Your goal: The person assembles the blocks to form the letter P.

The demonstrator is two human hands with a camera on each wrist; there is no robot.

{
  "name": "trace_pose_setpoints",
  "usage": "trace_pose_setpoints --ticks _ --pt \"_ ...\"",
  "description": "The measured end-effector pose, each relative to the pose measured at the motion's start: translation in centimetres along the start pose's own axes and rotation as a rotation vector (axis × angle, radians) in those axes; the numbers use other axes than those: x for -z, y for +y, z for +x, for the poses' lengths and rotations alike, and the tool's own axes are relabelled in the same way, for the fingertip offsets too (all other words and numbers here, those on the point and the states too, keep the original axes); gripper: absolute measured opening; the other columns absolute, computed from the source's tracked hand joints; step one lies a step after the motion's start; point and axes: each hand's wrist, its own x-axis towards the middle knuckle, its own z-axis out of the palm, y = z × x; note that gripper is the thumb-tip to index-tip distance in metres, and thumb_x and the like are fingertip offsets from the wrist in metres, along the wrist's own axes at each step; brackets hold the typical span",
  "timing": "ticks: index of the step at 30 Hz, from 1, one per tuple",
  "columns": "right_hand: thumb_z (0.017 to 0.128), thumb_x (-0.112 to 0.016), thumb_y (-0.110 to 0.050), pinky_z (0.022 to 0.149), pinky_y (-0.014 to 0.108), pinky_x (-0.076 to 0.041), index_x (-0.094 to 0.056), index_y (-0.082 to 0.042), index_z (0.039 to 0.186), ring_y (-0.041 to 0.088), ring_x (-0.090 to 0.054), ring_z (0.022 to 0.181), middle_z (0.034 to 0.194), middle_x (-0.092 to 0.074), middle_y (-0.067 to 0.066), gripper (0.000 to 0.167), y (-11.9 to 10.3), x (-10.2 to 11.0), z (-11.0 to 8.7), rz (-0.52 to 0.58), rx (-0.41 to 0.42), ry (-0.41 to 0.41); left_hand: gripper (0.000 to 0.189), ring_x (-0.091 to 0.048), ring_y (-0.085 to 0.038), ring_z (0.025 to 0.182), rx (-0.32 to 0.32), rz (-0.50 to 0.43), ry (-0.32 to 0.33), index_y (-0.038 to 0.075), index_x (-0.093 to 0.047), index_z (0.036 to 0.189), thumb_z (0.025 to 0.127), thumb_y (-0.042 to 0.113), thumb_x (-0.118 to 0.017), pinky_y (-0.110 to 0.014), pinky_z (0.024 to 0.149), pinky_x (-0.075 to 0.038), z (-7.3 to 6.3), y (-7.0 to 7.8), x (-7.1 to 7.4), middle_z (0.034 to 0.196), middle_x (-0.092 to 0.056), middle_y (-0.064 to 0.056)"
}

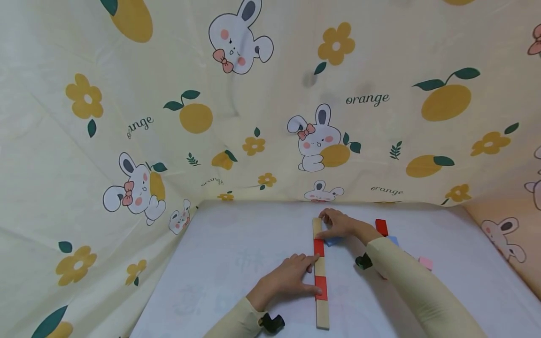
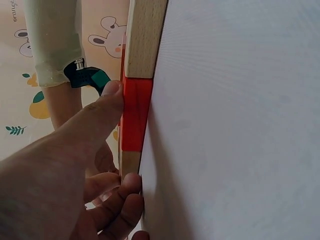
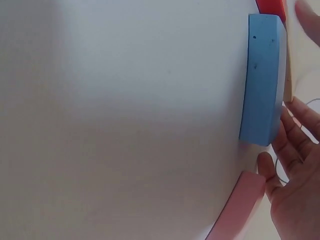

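Note:
A straight row of wooden blocks lies on the white tabletop, plain and red ones alternating. At its far end, my right hand (image 1: 340, 224) spans a plain wooden block (image 1: 317, 228), thumb near one end and fingertips at the other. My left hand (image 1: 285, 277) rests along the row's left side, its thumb (image 2: 107, 102) stretched onto the nearer red block (image 2: 136, 115). The index fingertip touches the row near the farther red block (image 1: 319, 248). A plain block (image 1: 322, 314) forms the near end. Beside the row, partly under my right hand, is a blue block (image 3: 262, 80).
A pink block (image 3: 237, 210) lies near my right fingers in the right wrist view. Farther right stand a red block (image 1: 381, 227), another blue block (image 1: 393, 240) and a pink block (image 1: 425, 263), partly behind my right sleeve. Printed cloth (image 1: 270, 155) hangs around the table.

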Motion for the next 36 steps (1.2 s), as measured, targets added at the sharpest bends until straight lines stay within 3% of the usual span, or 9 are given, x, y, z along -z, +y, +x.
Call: trace_pose_setpoints --ticks 7,24,36 --pt "0.085 -0.086 -0.060 0.098 0.048 -0.052 -0.054 -0.007 0.137 0.028 -0.053 0.110 0.121 -0.058 0.011 0.081 -0.11 -0.08 0.12 -0.015 -0.020 0.027 0.092 -0.045 -0.004 0.103 0.006 0.003 -0.007 0.028 -0.045 0.164 0.088 0.065 -0.081 -0.028 0.093 -0.044 0.14 -0.07 -0.02 0.107 -0.053 0.014" --pt "0.086 -0.089 -0.052 0.102 0.051 -0.052 -0.054 -0.007 0.138 0.029 -0.054 0.113 0.124 -0.058 0.012 0.077 -0.17 0.46 0.09 0.027 -0.027 0.009 0.092 -0.046 -0.004 0.102 0.012 -0.019 -0.013 0.028 -0.045 0.164 0.088 0.066 -0.080 -0.028 0.092 -0.044 0.34 -0.06 -0.05 0.107 -0.053 0.015" --pt "0.085 -0.087 -0.057 0.104 0.051 -0.051 -0.053 -0.012 0.141 0.028 -0.052 0.117 0.128 -0.057 0.011 0.079 0.37 -0.09 0.42 0.043 -0.045 0.003 0.091 -0.047 -0.004 0.102 0.023 -0.040 -0.021 0.028 -0.045 0.164 0.088 0.065 -0.081 -0.028 0.092 -0.045 0.11 -0.03 0.14 0.108 -0.055 0.014"
